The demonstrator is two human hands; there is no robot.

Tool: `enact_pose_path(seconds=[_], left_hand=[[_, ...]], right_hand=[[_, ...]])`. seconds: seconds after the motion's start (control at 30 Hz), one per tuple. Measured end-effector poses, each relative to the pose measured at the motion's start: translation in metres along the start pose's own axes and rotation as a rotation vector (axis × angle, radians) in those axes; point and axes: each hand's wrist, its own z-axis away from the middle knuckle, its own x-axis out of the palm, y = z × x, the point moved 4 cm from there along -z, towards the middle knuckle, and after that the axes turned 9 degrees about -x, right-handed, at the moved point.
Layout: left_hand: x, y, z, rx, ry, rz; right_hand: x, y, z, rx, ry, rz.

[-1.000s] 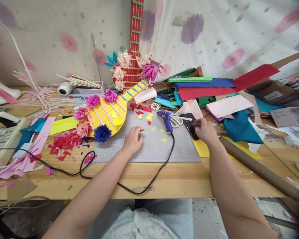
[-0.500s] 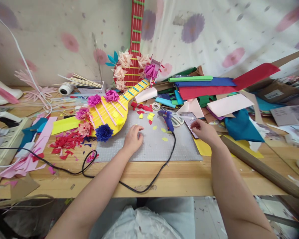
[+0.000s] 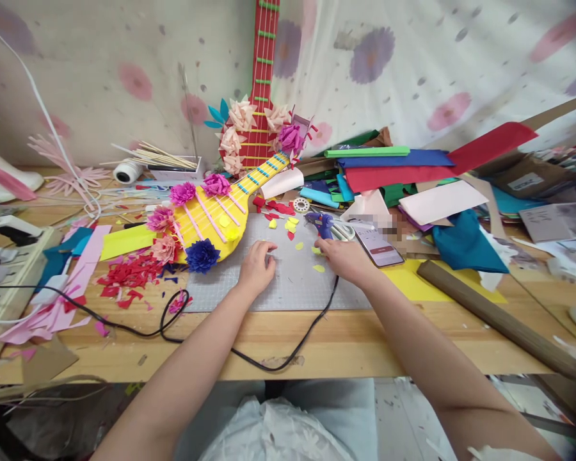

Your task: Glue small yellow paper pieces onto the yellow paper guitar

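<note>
My left hand (image 3: 257, 266) rests on the grey cutting mat (image 3: 288, 291) with fingers loosely curved and a gap to the thumb; nothing is in it. My right hand (image 3: 344, 259) is closed round the handle of a blue hot glue gun (image 3: 322, 224), which lies on the mat; the hand covers most of the handle. White-handled scissors (image 3: 344, 232) lie just behind it. Yellow paper petals (image 3: 292, 225) are scattered between the hands. Left of my left hand lies a yellow paper pipa-like instrument (image 3: 192, 224) with paper flowers, including a dark blue one (image 3: 201, 256).
A red paper instrument (image 3: 262, 83) leans against the curtain behind. A phone (image 3: 381, 248) lies right of my right hand, near a cardboard tube (image 3: 494, 317). The glue gun's black cord (image 3: 288, 365) loops across the front. Red paper scraps (image 3: 129, 274) lie left; folded coloured paper (image 3: 403, 169) is piled back right.
My right hand has moved left from above the phone to the glue gun's handle, uncovering the phone. The left hand stays where it was.
</note>
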Motion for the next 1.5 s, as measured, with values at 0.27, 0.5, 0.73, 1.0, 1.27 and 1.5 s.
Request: enact_pose_path(seconds=[0.27, 0.5, 0.73, 1.0, 1.27, 1.5], left_hand=[[0.004, -0.002, -0.001, -0.238, -0.058, 0.378], [0.006, -0.003, -0.002, -0.683, -0.209, 1.037], [-0.002, -0.008, -0.007, -0.709, -0.142, 1.141], [-0.007, -0.008, -0.006, -0.764, -0.168, 1.153], [-0.007, -0.017, -0.007, -0.724, -0.065, 1.033], [-0.004, -0.026, -0.01, -0.683, 0.018, 0.996]], right_hand=[[-0.007, -0.012, -0.016, 0.056, 0.391, -0.625], [-0.005, -0.057, -0.045, -0.049, 0.665, -0.746], [0.004, -0.081, -0.049, -0.246, 0.693, -0.532], [0.005, -0.076, -0.045, -0.185, 0.665, -0.83], [-0.005, -0.008, -0.025, 0.098, 0.233, -0.959], [-0.005, 0.058, -0.001, 0.383, 0.156, -0.515]])
